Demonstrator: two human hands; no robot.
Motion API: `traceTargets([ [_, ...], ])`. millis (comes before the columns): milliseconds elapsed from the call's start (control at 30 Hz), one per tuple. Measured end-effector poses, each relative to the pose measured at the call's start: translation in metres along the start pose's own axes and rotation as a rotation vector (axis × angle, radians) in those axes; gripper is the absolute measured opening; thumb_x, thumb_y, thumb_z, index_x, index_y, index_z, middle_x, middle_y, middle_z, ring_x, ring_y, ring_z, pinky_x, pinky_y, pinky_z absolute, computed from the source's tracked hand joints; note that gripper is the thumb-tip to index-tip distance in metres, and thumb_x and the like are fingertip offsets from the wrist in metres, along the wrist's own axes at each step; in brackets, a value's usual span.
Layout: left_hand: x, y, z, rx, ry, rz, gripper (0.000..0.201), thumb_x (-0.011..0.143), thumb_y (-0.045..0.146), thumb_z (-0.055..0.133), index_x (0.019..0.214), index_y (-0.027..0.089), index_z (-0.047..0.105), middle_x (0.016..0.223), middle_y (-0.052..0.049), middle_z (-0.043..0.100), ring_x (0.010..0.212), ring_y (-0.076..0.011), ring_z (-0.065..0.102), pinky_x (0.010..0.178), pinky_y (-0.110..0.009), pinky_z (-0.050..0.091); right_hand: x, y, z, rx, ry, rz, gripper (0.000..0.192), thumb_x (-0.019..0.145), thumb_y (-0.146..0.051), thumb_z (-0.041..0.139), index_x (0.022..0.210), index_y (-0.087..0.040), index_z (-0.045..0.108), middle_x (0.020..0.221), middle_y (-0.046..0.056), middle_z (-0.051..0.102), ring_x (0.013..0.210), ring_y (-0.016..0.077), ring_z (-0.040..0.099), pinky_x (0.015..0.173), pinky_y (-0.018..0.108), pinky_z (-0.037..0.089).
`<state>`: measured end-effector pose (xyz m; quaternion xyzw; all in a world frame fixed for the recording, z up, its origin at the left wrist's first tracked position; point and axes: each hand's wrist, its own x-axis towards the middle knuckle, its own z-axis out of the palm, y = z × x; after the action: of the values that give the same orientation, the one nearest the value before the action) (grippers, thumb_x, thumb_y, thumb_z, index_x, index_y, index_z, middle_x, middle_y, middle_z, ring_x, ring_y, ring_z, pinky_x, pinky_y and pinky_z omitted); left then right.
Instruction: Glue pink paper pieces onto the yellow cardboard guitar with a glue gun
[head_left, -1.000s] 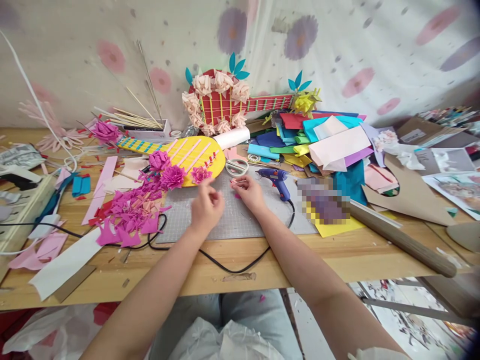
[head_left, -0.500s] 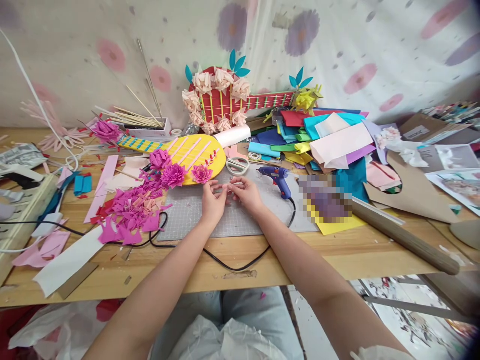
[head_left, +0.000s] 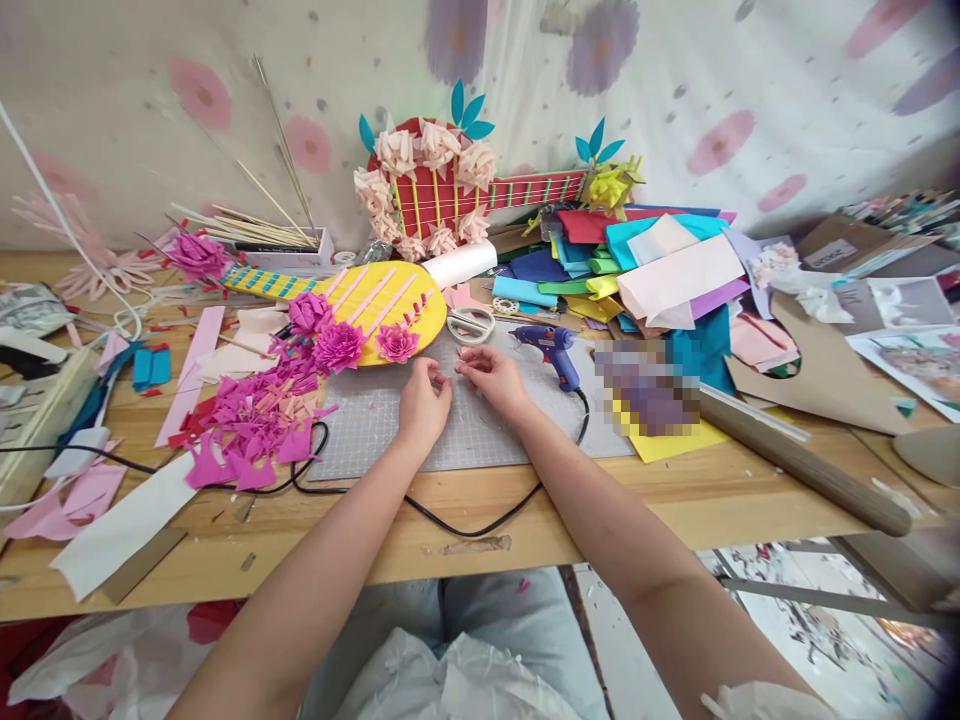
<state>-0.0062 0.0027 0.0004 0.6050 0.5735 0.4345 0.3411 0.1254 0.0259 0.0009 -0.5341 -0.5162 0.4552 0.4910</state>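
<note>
My left hand [head_left: 424, 405] is over the grey cutting mat [head_left: 367, 430], its fingers curled and thumb close to them. Whatever it may hold is too small to make out. A short gap away, my right hand [head_left: 491, 380] pinches at the fingertips a tiny reddish bit I cannot name. Behind my left hand lies a yellow paper guitar [head_left: 416, 290] with pink strips for strings. Magenta paper flowers [head_left: 341, 347] sit along its near edge. White-handled scissors [head_left: 472, 324] lie just beyond my right hand, and a blue glue gun [head_left: 551, 350] rests to its right.
Magenta paper scraps [head_left: 247, 410] are heaped at left. The black cord [head_left: 465, 533] loops along the table front. A red paper guitar [head_left: 442, 200] with pale roses leans at the back. Coloured sheets [head_left: 679, 280] are piled at right, near a long wooden stick [head_left: 810, 470].
My hands, together at the fingertips before, have drawn a little apart. The view has shifted slightly, so the things on the table appear a bit further left and most a little higher.
</note>
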Motion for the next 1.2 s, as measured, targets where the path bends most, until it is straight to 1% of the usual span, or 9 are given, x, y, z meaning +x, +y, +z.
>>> traceTargets([
  [167,0.004,-0.002,0.002,0.2,0.055,0.121,0.016,0.077,0.016,0.055,0.092,0.019,0.05,0.09,-0.007,0.063,0.069,-0.016,0.06,0.077,-0.038,0.05,0.0,0.0,0.005,-0.103,0.048,-0.057,0.01,0.069,-0.025,0.061,0.077,-0.019,0.062,0.078,0.001,0.067,0.07,0.0127,0.061,0.07,0.028,0.048],
  [267,0.003,-0.001,0.0,0.152,0.037,0.101,0.024,0.076,0.017,0.056,0.1,0.018,0.05,0.104,-0.01,0.061,0.061,-0.0128,0.057,0.073,-0.036,0.051,-0.003,-0.002,0.008,-0.152,0.047,-0.083,0.007,0.071,-0.022,0.057,0.076,-0.019,0.061,0.078,0.0,0.067,0.072,0.0126,0.061,0.07,0.027,0.047],
  [400,0.0,0.0,-0.003,0.028,0.036,0.095,0.027,0.075,0.018,0.056,0.101,0.018,0.049,0.109,-0.009,0.057,0.051,-0.0062,0.051,0.061,-0.03,0.052,-0.005,-0.008,0.009,-0.068,0.034,-0.032,0.005,0.069,-0.023,0.057,0.072,-0.019,0.057,0.076,0.0,0.065,0.067,0.0112,0.057,0.058,0.022,0.043],
  [500,-0.001,0.003,-0.003,-0.141,0.028,0.063,0.031,0.072,0.017,0.058,0.101,0.019,0.046,0.107,-0.006,0.056,0.05,-0.0045,0.052,0.049,-0.023,0.048,-0.008,-0.016,0.009,0.073,0.002,0.048,0.014,0.064,-0.029,0.064,0.07,-0.018,0.056,0.072,-0.001,0.062,0.06,0.0089,0.052,0.05,0.02,0.037],
  [600,-0.001,0.006,-0.002,-0.373,-0.028,-0.02,0.032,0.07,0.021,0.06,0.098,0.02,0.044,0.104,-0.005,0.056,0.052,-0.0066,0.056,0.036,-0.019,0.041,-0.014,-0.025,0.009,0.244,-0.1,0.125,0.023,0.061,-0.034,0.07,0.07,-0.018,0.057,0.067,-0.003,0.058,0.055,0.0072,0.049,0.049,0.02,0.034],
  [733,0.002,0.01,-0.002,-0.597,-0.142,-0.124,0.03,0.068,0.032,0.065,0.087,0.018,0.048,0.081,-0.001,0.06,0.049,-0.0087,0.058,0.034,-0.018,0.042,-0.018,-0.03,0.011,0.441,-0.201,0.225,0.03,0.055,-0.037,0.075,0.07,-0.018,0.057,0.061,-0.006,0.054,0.05,0.0064,0.046,0.049,0.022,0.033],
  [867,0.002,0.013,-0.005,-0.639,-0.127,-0.168,0.032,0.064,0.039,0.069,0.078,0.016,0.052,0.065,0.002,0.058,0.048,-0.009,0.057,0.036,-0.019,0.045,-0.016,-0.028,0.01,0.493,-0.184,0.255,0.03,0.052,-0.034,0.077,0.069,-0.017,0.06,0.063,-0.004,0.057,0.054,0.0074,0.049,0.05,0.022,0.034],
  [1033,0.002,0.016,-0.008,-0.611,-0.118,-0.223,0.034,0.062,0.041,0.071,0.072,0.016,0.05,0.068,0.0,0.061,0.046,-0.0087,0.056,0.035,-0.019,0.045,-0.014,-0.028,0.003,0.431,-0.135,0.238,0.026,0.052,-0.03,0.076,0.067,-0.017,0.059,0.067,-0.003,0.059,0.062,0.0077,0.052,0.053,0.02,0.033],
  [1200,0.004,0.014,-0.007,-0.621,-0.096,-0.233,0.033,0.062,0.035,0.072,0.079,0.017,0.051,0.064,0.002,0.059,0.047,-0.0098,0.057,0.037,-0.02,0.046,-0.014,-0.024,0.006,0.324,-0.139,0.21,0.022,0.055,-0.031,0.072,0.067,-0.016,0.061,0.068,-0.002,0.059,0.061,0.0068,0.049,0.053,0.02,0.033],
])
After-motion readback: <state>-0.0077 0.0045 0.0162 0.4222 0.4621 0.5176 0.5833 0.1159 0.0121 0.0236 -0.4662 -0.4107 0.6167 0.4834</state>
